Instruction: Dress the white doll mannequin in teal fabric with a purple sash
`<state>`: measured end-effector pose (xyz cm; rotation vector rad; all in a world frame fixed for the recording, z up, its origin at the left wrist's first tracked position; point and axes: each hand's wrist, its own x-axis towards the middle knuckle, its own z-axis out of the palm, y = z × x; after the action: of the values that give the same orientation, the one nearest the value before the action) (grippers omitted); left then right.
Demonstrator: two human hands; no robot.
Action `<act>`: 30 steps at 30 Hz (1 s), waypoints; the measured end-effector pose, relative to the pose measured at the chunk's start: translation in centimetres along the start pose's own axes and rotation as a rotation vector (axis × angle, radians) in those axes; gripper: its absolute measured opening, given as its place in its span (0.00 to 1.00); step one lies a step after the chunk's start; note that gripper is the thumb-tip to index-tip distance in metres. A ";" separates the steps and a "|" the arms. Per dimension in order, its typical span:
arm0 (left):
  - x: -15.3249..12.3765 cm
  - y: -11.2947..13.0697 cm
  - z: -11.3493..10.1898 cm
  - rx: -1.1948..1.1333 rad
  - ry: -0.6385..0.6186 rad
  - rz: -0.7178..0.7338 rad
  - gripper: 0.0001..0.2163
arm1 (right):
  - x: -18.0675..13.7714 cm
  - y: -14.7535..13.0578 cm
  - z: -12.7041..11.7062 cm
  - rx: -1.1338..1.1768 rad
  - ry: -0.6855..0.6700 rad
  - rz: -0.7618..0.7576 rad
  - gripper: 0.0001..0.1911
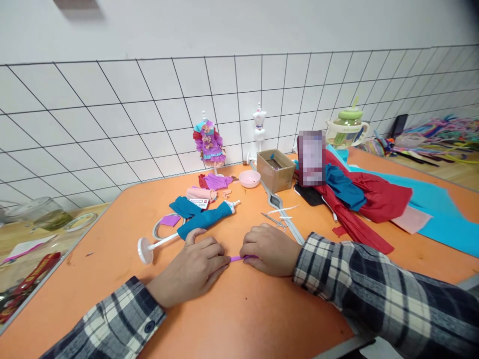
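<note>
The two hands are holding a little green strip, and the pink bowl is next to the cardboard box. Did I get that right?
Almost! The little strip is purple, not green, as the head view shows. The left hand and right hand are holding it, and the pink bowl is next to the cardboard box.

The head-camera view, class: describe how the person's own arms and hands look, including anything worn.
The left arm wears a long plaid fabric sleeve in dark navy, grey and cream, with a round dark button on its cuff. The right arm's long sleeve has the same plaid pattern. The left hand and right hand are bare, with no gloves or rings visible.
</note>
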<state>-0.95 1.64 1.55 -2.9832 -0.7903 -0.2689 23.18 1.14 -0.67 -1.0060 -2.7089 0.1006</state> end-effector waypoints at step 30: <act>0.4 0.6 0.9 -0.113 0.177 -0.009 0.10 | -0.3 0.4 -0.6 -0.071 -0.031 0.013 0.10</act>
<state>-0.16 1.35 0.74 -3.0043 -0.7942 -0.5874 23.86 1.24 -0.26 -1.0512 -2.7519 0.0222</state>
